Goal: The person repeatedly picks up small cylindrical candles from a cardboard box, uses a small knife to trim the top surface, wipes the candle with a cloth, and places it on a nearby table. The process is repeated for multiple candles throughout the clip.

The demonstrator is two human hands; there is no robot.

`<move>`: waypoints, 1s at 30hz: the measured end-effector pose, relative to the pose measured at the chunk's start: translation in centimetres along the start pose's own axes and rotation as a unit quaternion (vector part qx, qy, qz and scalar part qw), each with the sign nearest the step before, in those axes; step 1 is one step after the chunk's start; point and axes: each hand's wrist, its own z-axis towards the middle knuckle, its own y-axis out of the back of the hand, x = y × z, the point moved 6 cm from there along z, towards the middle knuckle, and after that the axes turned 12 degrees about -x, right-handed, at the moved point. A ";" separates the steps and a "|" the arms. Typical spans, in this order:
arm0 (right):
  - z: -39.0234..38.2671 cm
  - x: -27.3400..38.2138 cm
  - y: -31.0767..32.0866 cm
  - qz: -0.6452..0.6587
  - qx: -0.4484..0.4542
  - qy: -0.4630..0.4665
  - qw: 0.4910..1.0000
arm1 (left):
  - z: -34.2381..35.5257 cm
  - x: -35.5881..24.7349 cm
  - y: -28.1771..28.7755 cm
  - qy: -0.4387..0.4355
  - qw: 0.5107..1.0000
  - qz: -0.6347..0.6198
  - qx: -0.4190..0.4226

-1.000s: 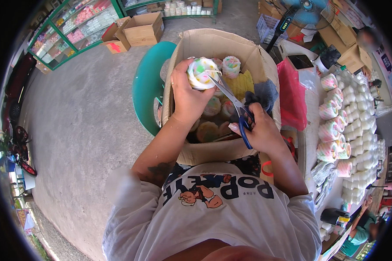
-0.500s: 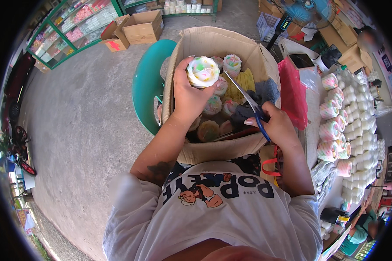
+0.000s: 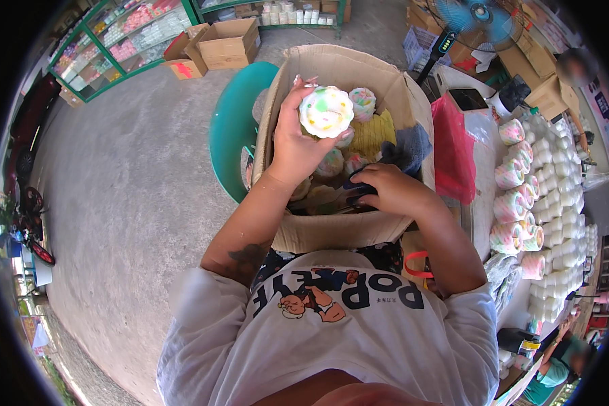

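In my left hand (image 3: 296, 145) is a short round white candle (image 3: 326, 111) with a scalloped edge and green and yellow spots. My fingers and thumb grip its sides, and its end faces up. Lower down, inside a cardboard box (image 3: 348, 233), my right hand (image 3: 392, 188) has its fingers curled beside a dark blue-grey cloth (image 3: 413, 147). Something dark lies under those fingers, but I cannot make it out. More speckled candles, one of them pink and white (image 3: 363, 103), lie in the box around a yellow cloth (image 3: 374, 135).
A teal plastic chair (image 3: 233, 132) stands left of the box. On the right, a table holds a pink plastic sheet (image 3: 451, 149), a phone (image 3: 467, 98), swirled candles (image 3: 509, 206) and rows of white ones (image 3: 555, 223). Beyond are a fan (image 3: 479, 17) and cardboard boxes (image 3: 229, 44).
My right hand has gone down into the box to the left, and the scissors it held up no longer show clearly. My left hand has moved slightly right, turning the candle's end more upward.
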 end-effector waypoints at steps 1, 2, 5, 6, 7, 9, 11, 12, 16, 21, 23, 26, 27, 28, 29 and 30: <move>0.0 0.2 0.3 0.040 0.000 -0.006 0.999 | -0.1 -0.1 0.1 -0.011 1.000 0.011 0.005; 0.3 -0.5 1.5 0.061 -0.043 -0.070 0.995 | -0.1 -0.3 0.1 -0.022 0.999 0.022 0.011; -0.2 -1.6 4.8 -0.122 -0.165 -0.095 0.974 | -0.4 0.2 0.0 0.038 0.999 -0.012 0.016; -0.6 -2.5 4.4 -0.203 -0.150 -0.096 0.963 | -0.6 0.4 -0.1 0.073 0.997 -0.034 0.016; -0.7 -3.0 4.1 -0.283 -0.135 -0.096 0.945 | -0.7 0.7 -0.4 0.127 0.989 -0.075 0.013; -0.8 -3.7 3.4 -0.312 -0.088 -0.106 0.940 | -0.9 1.3 -1.0 0.232 0.960 -0.156 0.009; -0.3 -3.0 3.9 -0.337 -0.080 -0.056 0.936 | -0.7 1.9 -1.4 0.300 0.940 -0.156 0.049; -0.2 -3.6 5.1 -0.279 -0.097 -0.100 0.950 | -0.7 2.1 -1.7 0.333 0.928 -0.155 0.069; -1.0 -7.6 13.1 -0.023 -0.255 -0.200 0.946 | 0.6 1.0 -2.9 0.294 0.939 -0.121 0.133; -0.5 -6.0 17.4 0.415 -0.462 -0.233 0.749 | 1.6 0.3 -4.9 0.231 0.952 -0.046 0.198; 0.0 -6.0 17.1 0.389 -0.517 -0.237 0.725 | 1.2 0.1 -4.9 0.136 0.975 0.023 0.173; 2.4 -5.1 14.2 0.242 -0.531 -0.214 0.784 | 0.6 0.6 -5.1 0.046 0.981 0.096 0.163; 3.5 -2.4 12.3 0.182 -0.514 -0.187 0.817 | 0.4 0.8 -5.2 0.025 0.980 0.115 0.163; 4.5 0.4 10.0 0.072 -0.495 -0.080 0.862 | 0.3 1.2 -5.1 0.019 0.979 0.134 0.152; 5.1 2.7 7.6 -0.037 -0.463 0.031 0.885 | 0.2 1.7 -4.7 0.012 0.978 0.156 0.141; 5.0 3.8 6.6 -0.061 -0.438 0.079 0.893 | 0.3 2.0 -4.1 0.004 0.975 0.179 0.129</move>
